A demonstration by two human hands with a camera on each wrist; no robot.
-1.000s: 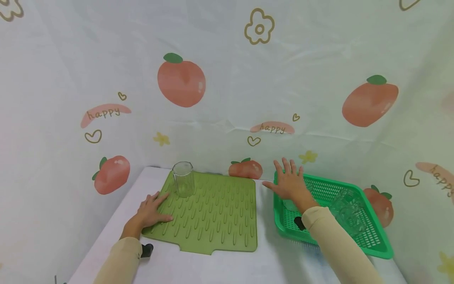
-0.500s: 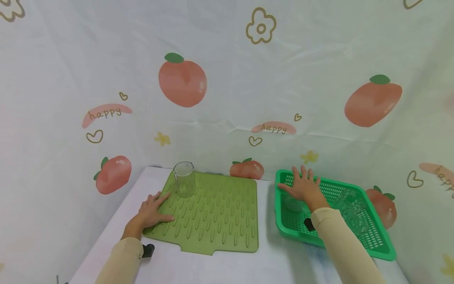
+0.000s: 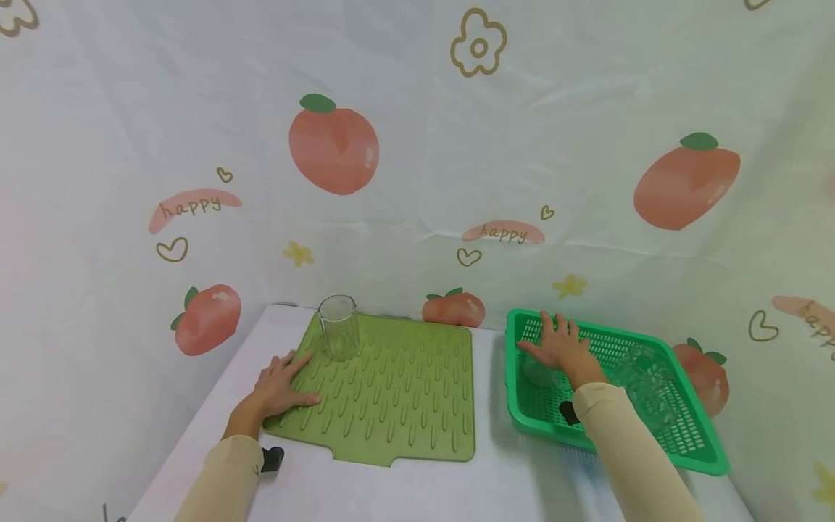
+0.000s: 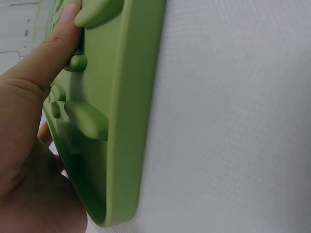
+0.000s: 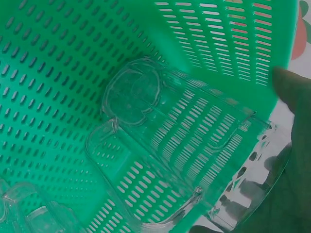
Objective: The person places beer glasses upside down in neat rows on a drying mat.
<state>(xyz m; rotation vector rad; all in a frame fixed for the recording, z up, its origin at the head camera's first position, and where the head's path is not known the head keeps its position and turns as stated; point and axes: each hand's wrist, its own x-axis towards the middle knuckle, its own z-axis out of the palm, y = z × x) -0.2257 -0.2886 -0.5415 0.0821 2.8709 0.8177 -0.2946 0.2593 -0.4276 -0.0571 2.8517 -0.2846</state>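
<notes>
My left hand (image 3: 279, 388) rests with spread fingers on the left edge of a green ridged drying mat (image 3: 411, 391). In the left wrist view, the thumb (image 4: 53, 51) lies over the mat's raised ridges (image 4: 85, 119). My right hand (image 3: 562, 348) is inside the green plastic basket (image 3: 515, 406), fingers extended over a clear glass mug (image 3: 538, 373). In the right wrist view, this mug (image 5: 180, 121) lies on its side, its handle toward the camera. The right fingers are close by its mouth, in shadow and partly out of frame.
A clear glass (image 3: 339, 337) stands upright at the mat's back left corner. Several more glass mugs (image 3: 646, 391) lie in the basket's right half. A printed white curtain (image 3: 417, 145) hangs behind the white table (image 3: 496, 464).
My right hand has moved right and lowered from above the basket's left rim into the basket, to the glass mug. The left hand has stayed on the mat.
</notes>
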